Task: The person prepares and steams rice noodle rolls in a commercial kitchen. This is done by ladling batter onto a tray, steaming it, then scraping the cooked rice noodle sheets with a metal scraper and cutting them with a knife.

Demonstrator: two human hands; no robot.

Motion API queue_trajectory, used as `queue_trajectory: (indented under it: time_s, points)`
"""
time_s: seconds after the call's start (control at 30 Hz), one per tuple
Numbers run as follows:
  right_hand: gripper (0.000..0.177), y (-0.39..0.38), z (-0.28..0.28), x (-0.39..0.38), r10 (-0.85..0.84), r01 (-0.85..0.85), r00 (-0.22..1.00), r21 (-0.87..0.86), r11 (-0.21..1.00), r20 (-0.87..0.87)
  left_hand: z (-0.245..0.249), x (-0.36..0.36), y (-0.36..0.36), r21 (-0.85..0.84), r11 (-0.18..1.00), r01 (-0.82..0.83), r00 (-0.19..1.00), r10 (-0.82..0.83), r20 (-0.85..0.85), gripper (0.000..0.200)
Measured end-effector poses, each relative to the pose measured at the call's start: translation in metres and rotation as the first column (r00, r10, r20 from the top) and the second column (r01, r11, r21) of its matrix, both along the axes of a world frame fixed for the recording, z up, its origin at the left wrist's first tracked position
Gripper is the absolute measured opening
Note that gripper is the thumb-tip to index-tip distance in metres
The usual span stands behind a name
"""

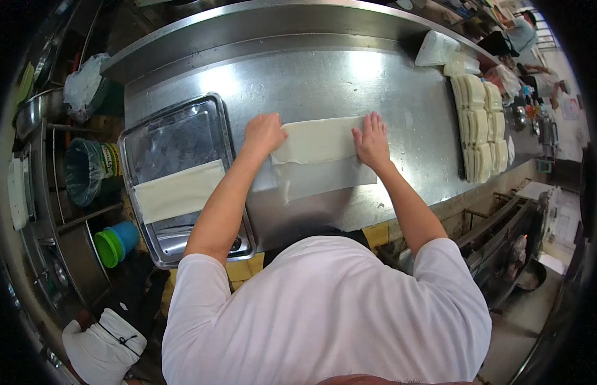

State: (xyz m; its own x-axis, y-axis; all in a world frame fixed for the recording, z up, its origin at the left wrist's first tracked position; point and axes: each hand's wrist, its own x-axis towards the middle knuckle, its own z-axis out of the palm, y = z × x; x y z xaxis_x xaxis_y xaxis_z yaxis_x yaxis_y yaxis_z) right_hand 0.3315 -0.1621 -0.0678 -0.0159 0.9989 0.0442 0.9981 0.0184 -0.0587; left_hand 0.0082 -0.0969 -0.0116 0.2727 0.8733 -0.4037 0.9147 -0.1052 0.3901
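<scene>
A pale, flat rectangular sheet (pixel 321 141) lies on the steel table (pixel 298 77), with a clear film (pixel 330 179) showing along its near side. My left hand (pixel 265 133) is closed on the sheet's left end, fingers curled. At the right end my right hand (pixel 373 141) lies flat, fingers stretched out, touching the sheet's edge. Left of my left hand is a metal tray (pixel 173 131) holding another pale folded sheet (pixel 180 191), partly behind my left forearm.
Stacks of pale folded pieces (pixel 476 128) stand at the table's right, with plastic bags (pixel 436 49) behind them. A lined bin (pixel 86 170) and green bucket (pixel 108 248) are at the left. Other people (pixel 106 346) are at lower left and upper right.
</scene>
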Motion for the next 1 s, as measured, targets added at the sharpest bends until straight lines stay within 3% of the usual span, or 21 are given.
queue_trajectory:
  time_s: [0.03,0.1,0.17,0.23,0.27,0.33,0.37,0.43,0.5,0.57,0.6,0.67,0.8,1.0]
  points:
    - [0.067,0.007,0.017,-0.011,-0.003,0.003,1.000,-0.003,1.000,0.003,-0.003,-0.001,0.001,-0.016,0.999,-0.047,0.998,0.048,0.029,0.026]
    - [0.060,0.027,0.046,-0.045,0.020,-0.055,0.965,-0.128,0.990,-0.262,-0.002,-0.001,0.002,-0.033,0.995,-0.097,0.994,0.098,0.056,0.025]
    - [0.054,0.039,0.043,-0.080,0.163,-0.165,0.909,0.028,0.986,-0.385,0.015,-0.004,-0.001,-0.060,0.996,-0.065,0.994,0.070,0.083,0.021]
    - [0.049,0.057,0.065,-0.116,0.158,-0.311,0.748,-0.129,0.941,-0.645,0.033,-0.004,-0.006,-0.068,0.995,-0.075,0.988,0.083,0.127,0.021]
    - [0.049,0.066,0.061,-0.120,0.156,-0.311,0.746,-0.132,0.941,-0.648,0.040,-0.004,-0.009,-0.074,0.994,-0.086,0.980,0.098,0.171,0.021]
    - [0.040,0.089,0.056,-0.124,0.258,-0.520,0.825,-0.497,0.694,-0.503,0.045,-0.005,-0.011,-0.076,0.993,-0.092,0.978,0.104,0.181,0.020]
    - [0.040,0.094,0.058,-0.120,0.259,-0.523,0.823,-0.496,0.693,-0.506,0.046,-0.007,-0.012,-0.074,0.992,-0.098,0.975,0.111,0.193,0.020]
    - [0.038,0.102,0.076,-0.099,0.345,-0.388,0.912,-0.734,0.557,-0.220,0.041,-0.011,-0.010,-0.101,0.990,-0.101,0.965,0.122,0.231,0.020]
    - [0.037,0.109,0.079,-0.068,0.429,-0.289,0.903,-0.791,0.540,-0.038,0.023,-0.015,-0.006,-0.129,0.986,-0.104,0.953,0.136,0.270,0.021]
    - [0.032,0.107,0.080,-0.039,0.391,-0.191,0.918,-0.789,0.584,0.067,-0.007,-0.016,-0.002,-0.160,0.977,-0.141,0.917,0.190,0.351,0.023]
    - [0.032,0.104,0.078,-0.025,0.391,-0.195,0.918,-0.785,0.588,0.064,-0.013,-0.014,0.002,-0.155,0.978,-0.142,0.919,0.188,0.347,0.023]
    - [0.025,0.097,0.070,-0.003,0.324,-0.229,0.946,-0.665,0.711,0.022,-0.017,-0.009,0.005,-0.219,0.961,-0.169,0.937,0.225,0.268,0.029]
    - [0.022,0.085,0.070,0.010,0.278,-0.189,0.958,-0.591,0.784,0.063,-0.005,-0.008,0.001,-0.201,0.966,-0.162,0.949,0.208,0.237,0.032]
    - [0.016,0.058,0.090,0.029,0.230,-0.241,0.971,-0.328,0.913,-0.074,0.018,-0.010,-0.015,-0.109,0.979,-0.172,0.956,0.193,0.223,0.028]
